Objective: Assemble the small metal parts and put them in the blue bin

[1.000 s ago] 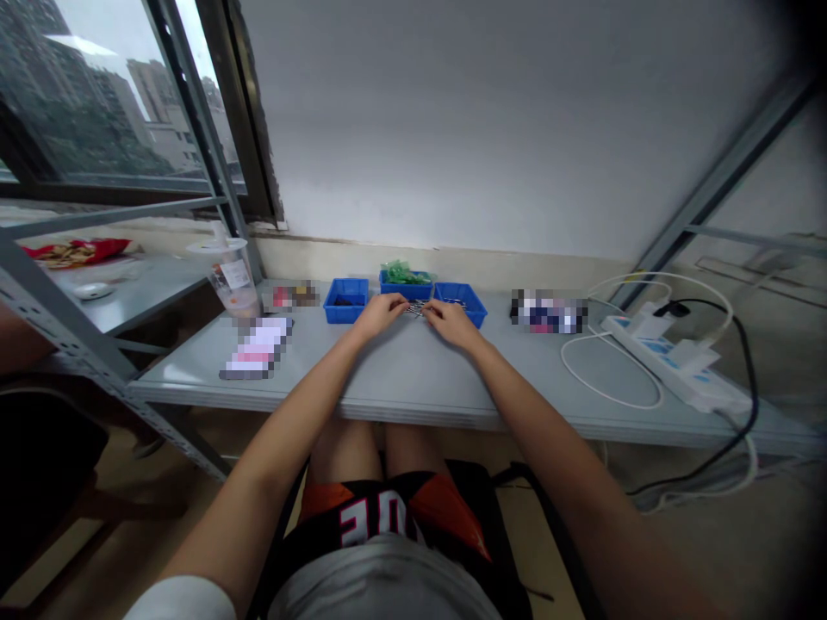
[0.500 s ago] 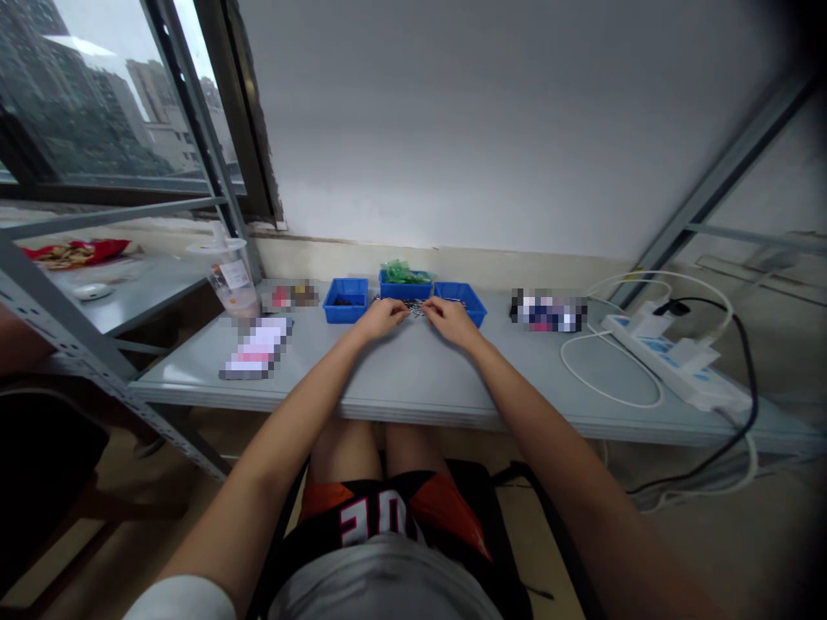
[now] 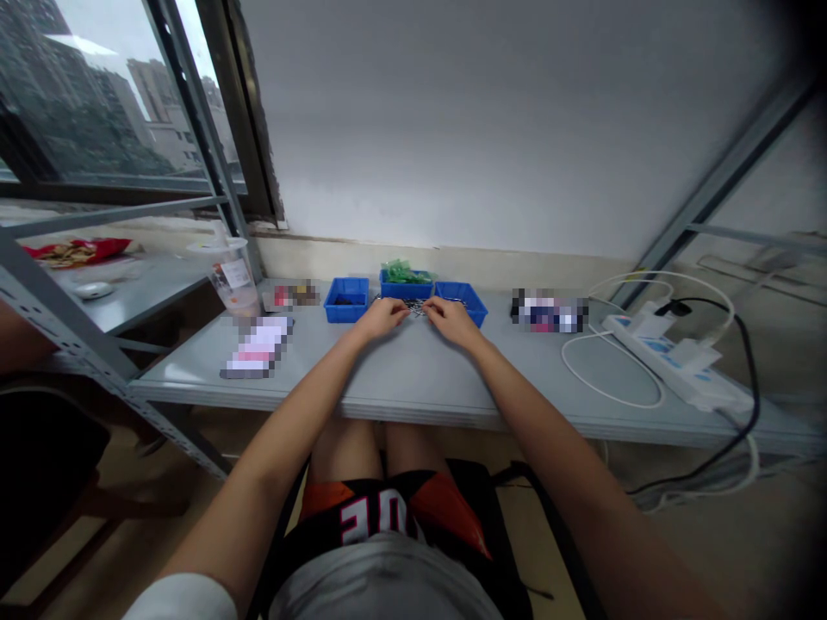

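The counter (image 3: pixel 413 379) was smooth grey painted metal with a dull sheen. The three small bins (image 3: pixel 460 299) were glossy blue plastic. Between the left hand (image 3: pixel 381 317) and right hand (image 3: pixel 452 320) lay small shiny metal parts (image 3: pixel 417 306). The power strip (image 3: pixel 672 366) was white plastic, and the cup (image 3: pixel 233 280) clear plastic.

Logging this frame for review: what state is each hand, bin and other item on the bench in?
left hand: on small metal parts, grip unclear
right hand: same
left blue bin: nearly empty
middle blue bin: holds green pieces
power strip: plugs inserted
plastic cup: upright, lidded
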Action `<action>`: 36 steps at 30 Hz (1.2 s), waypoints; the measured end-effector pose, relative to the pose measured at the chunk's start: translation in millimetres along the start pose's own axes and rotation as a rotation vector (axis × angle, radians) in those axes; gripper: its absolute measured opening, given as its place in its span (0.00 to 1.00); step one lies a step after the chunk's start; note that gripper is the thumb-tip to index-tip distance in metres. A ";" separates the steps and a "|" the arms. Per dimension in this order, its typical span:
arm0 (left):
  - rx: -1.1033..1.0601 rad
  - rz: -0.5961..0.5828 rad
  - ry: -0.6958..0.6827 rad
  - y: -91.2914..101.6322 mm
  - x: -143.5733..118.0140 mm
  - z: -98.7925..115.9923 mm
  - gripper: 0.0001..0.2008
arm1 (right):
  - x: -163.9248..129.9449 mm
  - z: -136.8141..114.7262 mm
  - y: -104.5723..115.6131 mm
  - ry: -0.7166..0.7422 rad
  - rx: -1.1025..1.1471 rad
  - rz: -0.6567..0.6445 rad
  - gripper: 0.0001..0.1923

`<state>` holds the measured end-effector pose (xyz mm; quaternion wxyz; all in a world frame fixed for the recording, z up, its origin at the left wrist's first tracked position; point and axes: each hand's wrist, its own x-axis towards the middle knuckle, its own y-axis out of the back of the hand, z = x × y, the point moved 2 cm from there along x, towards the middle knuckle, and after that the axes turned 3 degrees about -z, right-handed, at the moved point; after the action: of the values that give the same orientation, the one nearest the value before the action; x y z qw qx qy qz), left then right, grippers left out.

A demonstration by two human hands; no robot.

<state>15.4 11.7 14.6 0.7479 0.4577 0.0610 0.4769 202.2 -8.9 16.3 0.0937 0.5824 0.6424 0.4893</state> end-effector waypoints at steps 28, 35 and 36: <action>-0.042 0.103 -0.001 5.0 -1.0 7.7 0.12 | -0.6 1.0 -2.5 -0.011 -0.005 -0.090 0.11; -0.088 0.094 0.009 2.3 1.0 3.6 0.11 | -1.0 -1.3 -0.3 -0.001 -0.007 -0.048 0.11; -0.090 0.092 0.010 2.1 1.3 3.1 0.11 | -1.0 -1.5 0.0 0.005 -0.006 -0.042 0.11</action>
<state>16.3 11.0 18.3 0.7446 0.4237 0.0221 0.5153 201.5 -10.5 16.6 0.1044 0.5672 0.6533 0.4905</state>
